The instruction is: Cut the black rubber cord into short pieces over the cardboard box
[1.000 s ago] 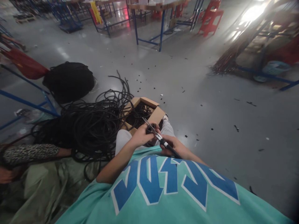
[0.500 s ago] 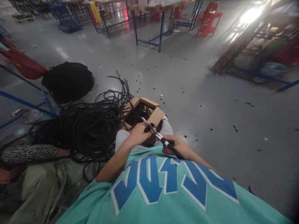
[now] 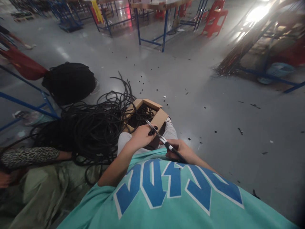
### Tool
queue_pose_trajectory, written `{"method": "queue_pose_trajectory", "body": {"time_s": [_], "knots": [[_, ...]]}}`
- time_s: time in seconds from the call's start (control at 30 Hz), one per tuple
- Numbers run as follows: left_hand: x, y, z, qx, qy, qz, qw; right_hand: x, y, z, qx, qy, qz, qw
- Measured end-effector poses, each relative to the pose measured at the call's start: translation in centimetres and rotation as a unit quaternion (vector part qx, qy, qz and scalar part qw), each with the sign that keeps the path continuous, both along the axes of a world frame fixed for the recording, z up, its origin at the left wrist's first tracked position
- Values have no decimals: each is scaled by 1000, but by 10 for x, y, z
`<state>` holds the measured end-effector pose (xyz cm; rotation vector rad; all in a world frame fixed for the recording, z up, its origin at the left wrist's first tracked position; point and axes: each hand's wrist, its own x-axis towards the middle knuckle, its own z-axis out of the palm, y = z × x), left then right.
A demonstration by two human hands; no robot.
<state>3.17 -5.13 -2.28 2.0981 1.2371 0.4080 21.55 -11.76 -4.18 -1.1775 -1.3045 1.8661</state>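
Observation:
My right hand (image 3: 182,149) is closed around a slim tool (image 3: 170,147) with a dark handle, white bands and a narrow metal blade pointing up and left. Its exact kind is unclear. My left hand (image 3: 141,136) is closed on a small black rubbery piece (image 3: 153,130) with a round end, and the blade crosses over or touches it. Some of the left fingers are hidden. Just beyond both hands, an open cardboard box (image 3: 160,119) holds many short black pieces. Long black tubing (image 3: 95,124) lies heaped to the left, some of it reaching into the box.
A black bundle (image 3: 69,83) stands behind the heap. At lower left, another person's leopard-print sleeve (image 3: 30,156) reaches toward the tubing. Blue-legged tables (image 3: 164,35), red stools (image 3: 215,22) and a bundle of thin strands (image 3: 235,62) stand farther off. Black scraps litter the floor.
The blade and the black piece have shifted slightly right and down, with both hands keeping their hold. Another person's limb has come into view at the far upper left.

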Motion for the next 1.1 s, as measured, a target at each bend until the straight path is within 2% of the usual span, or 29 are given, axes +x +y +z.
{"method": "queue_pose_trajectory", "body": {"time_s": [0.07,0.13,0.2,0.3,0.4,0.47,0.63,0.83,1.1], "knots": [[0,-2,1,-19,-38,13,999,0,1,-1,6,-4,7,1000],[-1,-4,1,-65,-115,17,991,1,1,-1,17,1,13,1000],[-5,-5,-1,-142,-222,-8,965,1,2,-1,22,10,19,1000],[-12,-4,-8,-290,-380,-66,876,3,4,0,31,21,39,999],[-16,1,-13,-406,-471,-70,780,5,6,2,40,42,64,996],[-14,3,-13,-430,-494,-42,754,7,8,2,32,58,78,995],[-7,4,-6,-409,-494,31,767,13,12,5,45,54,104,992],[-1,1,1,-401,-496,33,769,23,15,1,82,64,150,983],[5,-1,2,-387,-475,77,787,24,10,11,64,23,124,990]]}}
